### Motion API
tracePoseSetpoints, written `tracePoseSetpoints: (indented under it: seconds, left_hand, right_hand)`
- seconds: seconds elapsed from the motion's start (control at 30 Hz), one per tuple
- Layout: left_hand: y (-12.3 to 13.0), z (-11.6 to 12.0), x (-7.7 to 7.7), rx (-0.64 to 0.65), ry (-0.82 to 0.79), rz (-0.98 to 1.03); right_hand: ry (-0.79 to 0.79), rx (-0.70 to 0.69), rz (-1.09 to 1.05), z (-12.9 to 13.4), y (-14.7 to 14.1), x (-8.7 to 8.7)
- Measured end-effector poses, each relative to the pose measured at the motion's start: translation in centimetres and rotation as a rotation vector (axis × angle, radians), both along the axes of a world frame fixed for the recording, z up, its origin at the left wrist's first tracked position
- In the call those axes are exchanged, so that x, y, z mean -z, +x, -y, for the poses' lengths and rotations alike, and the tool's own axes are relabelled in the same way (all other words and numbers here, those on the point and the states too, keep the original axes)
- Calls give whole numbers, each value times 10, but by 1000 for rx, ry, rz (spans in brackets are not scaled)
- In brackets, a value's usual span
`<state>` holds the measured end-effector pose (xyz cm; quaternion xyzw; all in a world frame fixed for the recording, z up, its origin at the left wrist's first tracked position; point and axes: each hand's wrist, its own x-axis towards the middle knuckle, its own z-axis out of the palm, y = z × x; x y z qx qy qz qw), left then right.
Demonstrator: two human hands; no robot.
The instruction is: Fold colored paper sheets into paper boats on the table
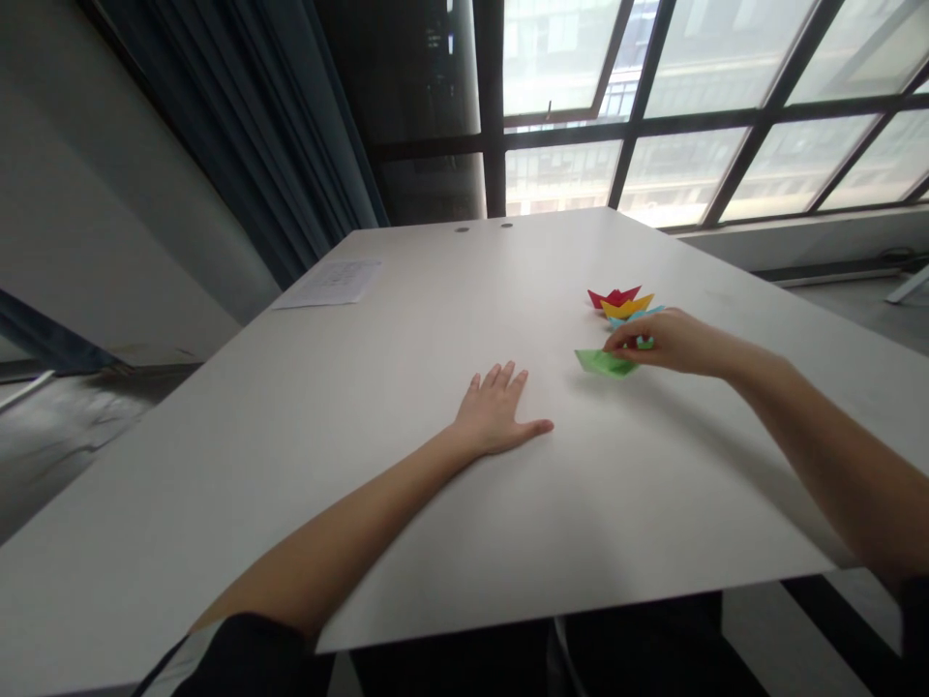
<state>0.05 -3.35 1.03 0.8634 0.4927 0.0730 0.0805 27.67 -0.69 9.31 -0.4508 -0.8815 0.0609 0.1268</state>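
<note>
Green paper boat (pixel 601 363) sits at the fingertips of the right hand (pixel 668 341), on that hand's left side, its long pointed end facing left, away from the fingers. The thumb and fingers are pinched together on its right part, which they partly cover. Whether its underside touches the table (pixel 290 465) or is just above it, I cannot tell.

Just beyond the pinching fingers, a light blue paper boat (pixel 637 317) is partly hidden behind the right hand. Behind it comes a yellow paper boat (pixel 628 309), then a red paper boat (pixel 615 298), the three set close together in a short row.

To the left of the green one and nearer the person, the left hand (pixel 494 411) lies palm down on the white tabletop, fingers spread and holding nothing, well apart from the boats.

Farther off, a printed sheet (pixel 330 284) lies by the table's left edge, near a blue curtain (pixel 290 126). Dark-framed windows (pixel 689 77) rise past the far end.
</note>
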Motion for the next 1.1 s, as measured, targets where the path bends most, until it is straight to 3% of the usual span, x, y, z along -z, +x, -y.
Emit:
tracePoseSetpoints:
  seconds: [0.13, 0.4, 0.77, 1.1]
  left_hand:
    - [0, 1, -1, 8, -18, -53]
    - [3, 3, -6, 9, -6, -45]
    - [5, 2, -6, 8, 2, -45]
    - [4, 2, -5, 8, -1, -45]
  right_hand:
    - [6, 123, 40, -1, 40, -2]
    - [-74, 255, 62, 8, 97, 18]
    - [-70, 230, 59, 0, 105, 28]
    - [-74, 280, 25, 5, 108, 14]
